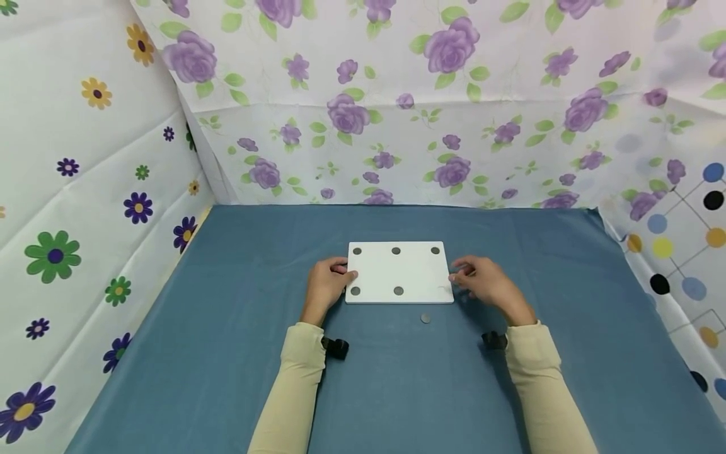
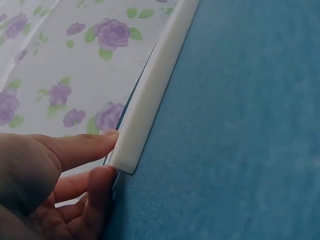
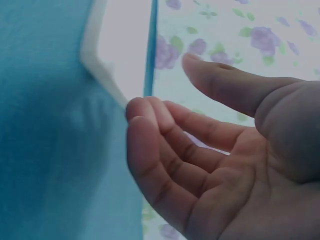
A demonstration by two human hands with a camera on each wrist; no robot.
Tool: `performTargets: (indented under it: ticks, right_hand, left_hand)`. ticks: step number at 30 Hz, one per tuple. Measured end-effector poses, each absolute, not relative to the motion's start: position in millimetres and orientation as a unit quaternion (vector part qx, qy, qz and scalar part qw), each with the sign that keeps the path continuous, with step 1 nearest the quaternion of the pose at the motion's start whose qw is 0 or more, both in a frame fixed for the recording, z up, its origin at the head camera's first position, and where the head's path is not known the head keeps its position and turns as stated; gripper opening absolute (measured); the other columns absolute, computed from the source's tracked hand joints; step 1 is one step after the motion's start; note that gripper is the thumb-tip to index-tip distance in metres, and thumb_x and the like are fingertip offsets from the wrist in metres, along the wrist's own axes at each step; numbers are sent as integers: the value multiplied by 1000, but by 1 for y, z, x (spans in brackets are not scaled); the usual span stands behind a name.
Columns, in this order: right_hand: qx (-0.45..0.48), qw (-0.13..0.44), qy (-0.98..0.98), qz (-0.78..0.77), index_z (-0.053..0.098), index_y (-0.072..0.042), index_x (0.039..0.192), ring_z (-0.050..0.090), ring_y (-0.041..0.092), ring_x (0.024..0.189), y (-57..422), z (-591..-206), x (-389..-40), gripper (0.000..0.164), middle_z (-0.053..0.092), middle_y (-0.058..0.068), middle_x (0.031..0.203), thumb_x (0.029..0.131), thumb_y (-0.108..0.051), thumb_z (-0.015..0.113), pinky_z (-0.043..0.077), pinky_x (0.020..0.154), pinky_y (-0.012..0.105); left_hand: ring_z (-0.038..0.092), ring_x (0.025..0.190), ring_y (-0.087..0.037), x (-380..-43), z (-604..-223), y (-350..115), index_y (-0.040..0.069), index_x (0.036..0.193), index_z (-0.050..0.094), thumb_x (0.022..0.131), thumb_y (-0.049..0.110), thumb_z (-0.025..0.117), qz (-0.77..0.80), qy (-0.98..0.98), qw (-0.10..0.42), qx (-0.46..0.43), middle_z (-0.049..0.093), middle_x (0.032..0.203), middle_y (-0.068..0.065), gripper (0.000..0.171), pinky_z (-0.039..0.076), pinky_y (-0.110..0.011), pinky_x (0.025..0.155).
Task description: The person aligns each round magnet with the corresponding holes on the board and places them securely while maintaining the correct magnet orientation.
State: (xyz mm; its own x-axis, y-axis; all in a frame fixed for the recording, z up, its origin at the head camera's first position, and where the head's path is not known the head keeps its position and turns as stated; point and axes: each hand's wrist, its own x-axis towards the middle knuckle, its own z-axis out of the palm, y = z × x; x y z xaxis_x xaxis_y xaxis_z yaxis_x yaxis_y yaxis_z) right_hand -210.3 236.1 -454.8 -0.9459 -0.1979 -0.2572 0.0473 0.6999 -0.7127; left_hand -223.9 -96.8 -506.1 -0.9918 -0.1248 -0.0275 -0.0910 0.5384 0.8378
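Note:
A flat white rectangular board (image 1: 377,271) with several grey round discs near its edges lies on the blue cloth. Its near right corner bears only a faint smudge. My left hand (image 1: 329,284) pinches the left edge, thumb on top and fingers against the side; the left wrist view has the thumb and a fingertip at a corner of the white board (image 2: 145,100). At the right edge, my right hand (image 1: 484,280) has its thumb and loosely bent fingers apart with nothing between them, fingertips close to the white board (image 3: 117,50). One loose grey disc (image 1: 425,319) lies just in front of the board.
Blue cloth (image 1: 227,378) covers the table on all sides of the board. A curtain with purple roses (image 1: 351,113) hangs behind the far edge. Patterned sheets flank the table, flowers on the left sheet (image 1: 85,208) and coloured dots on the right sheet (image 1: 680,252).

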Motion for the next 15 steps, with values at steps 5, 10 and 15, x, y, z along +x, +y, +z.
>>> performTargets:
  ticks: [5,10,15]
  right_hand:
    - [-69,113,917,-377,57,-2,133,66,27,87,235,-450,-192,39,65,12,102,99,-22,63,55,71,38]
    - [-111,81,918,-373,64,-2,123,66,21,79,226,-458,-172,27,68,6,92,96,-10,66,53,65,33]
    - [-148,90,913,-369,67,-4,116,60,17,65,215,-472,-160,23,65,2,83,93,-6,69,50,57,29]
  left_hand:
    - [62,68,-17,-222,-510,-96,8,122,70,86,17,80,-512,-857,13,59,65,93,-8,38,53,-30,59]
    - [62,67,-17,-222,-510,-97,8,124,69,87,15,79,-533,-844,14,63,65,94,-8,39,52,-29,58]
    - [62,69,-17,-224,-509,-98,9,124,70,87,17,78,-536,-842,20,62,66,94,-7,39,52,-28,58]
